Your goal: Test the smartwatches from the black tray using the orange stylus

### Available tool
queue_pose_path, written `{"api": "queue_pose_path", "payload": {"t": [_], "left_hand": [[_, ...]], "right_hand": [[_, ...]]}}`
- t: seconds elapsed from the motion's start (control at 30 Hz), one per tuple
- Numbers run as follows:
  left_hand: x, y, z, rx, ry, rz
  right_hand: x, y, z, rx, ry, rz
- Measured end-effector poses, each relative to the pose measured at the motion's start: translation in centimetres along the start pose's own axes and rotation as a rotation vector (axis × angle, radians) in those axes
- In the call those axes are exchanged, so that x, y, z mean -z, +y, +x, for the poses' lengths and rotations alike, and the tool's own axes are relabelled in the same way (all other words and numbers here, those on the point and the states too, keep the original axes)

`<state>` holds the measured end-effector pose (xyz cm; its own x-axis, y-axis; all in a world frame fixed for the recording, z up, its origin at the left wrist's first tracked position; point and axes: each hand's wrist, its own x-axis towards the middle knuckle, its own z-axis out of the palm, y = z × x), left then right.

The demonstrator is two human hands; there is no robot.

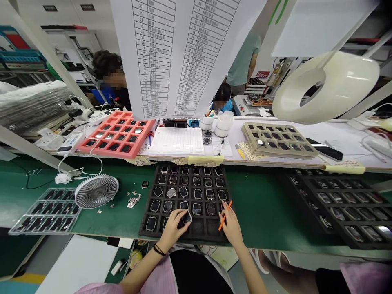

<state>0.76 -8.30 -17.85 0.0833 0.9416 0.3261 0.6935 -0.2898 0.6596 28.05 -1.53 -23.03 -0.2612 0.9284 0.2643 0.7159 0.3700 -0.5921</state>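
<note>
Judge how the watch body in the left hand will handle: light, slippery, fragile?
The watch body probably feels light, since the left hand holds it with fingertips alone. Its glossy face looks slippery and easily scratched. Its flat shape seems unlikely to roll.

Green surface (pixel 260 212) running across the view. Black foam tray (pixel 196 239) at the middle, holding rows of watch screens. At 9 o'clock: small fan (pixel 96 191), metal scraps (pixel 134 201), clear plastic tray (pixel 18 230). At 3 o'clock: second black tray (pixel 306 196). At 12 o'clock: higher white surface (pixel 232 136) carrying red tray (pixel 88 149), paper sheet (pixel 176 141), beige tray (pixel 275 153).
</note>
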Motion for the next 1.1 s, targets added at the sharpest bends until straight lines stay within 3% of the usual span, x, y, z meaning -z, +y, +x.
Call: {"api": "queue_pose_path", "payload": {"t": [0.2, 0.3, 0.47, 0.53, 0.63, 0.73, 0.97, 1.1], "left_hand": [[-1.4, 1.8, 0.3, -0.172, -0.112, -0.003], [-1.3, 1.9, -0.1, -0.124, -0.078, -0.032], [0.5, 0.1, -1.1, -0.034, 0.030, 0.034], [1.0, -0.6, -1.6, -0.096, -0.024, 0.129], [1.3, -1.2, -2.3, -0.243, -0.230, 0.278], [1.2, -1.4, -2.6, -0.295, -0.370, 0.372], [2.7, -1.6, -2.6, -0.226, -0.367, 0.405], [2.0, -1.1, -2.5, -0.295, -0.351, 0.361]], "right_hand": [[0.2, -0.1, 0.0, 0.041, 0.019, -0.033], [0.2, 0.0, 0.1, 0.056, 0.029, -0.039], [0.2, 0.1, 0.0, 0.045, 0.032, -0.035], [0.2, 0.0, 0.0, 0.045, 0.029, -0.033], [0.3, -0.1, 0.0, 0.052, 0.028, -0.024], [0.3, -0.2, 0.0, 0.051, 0.030, -0.018], [-0.1, 0.2, -0.4, 0.027, 0.018, -0.027], [-0.2, 0.5, -0.5, 0.033, 0.014, -0.046]]}}
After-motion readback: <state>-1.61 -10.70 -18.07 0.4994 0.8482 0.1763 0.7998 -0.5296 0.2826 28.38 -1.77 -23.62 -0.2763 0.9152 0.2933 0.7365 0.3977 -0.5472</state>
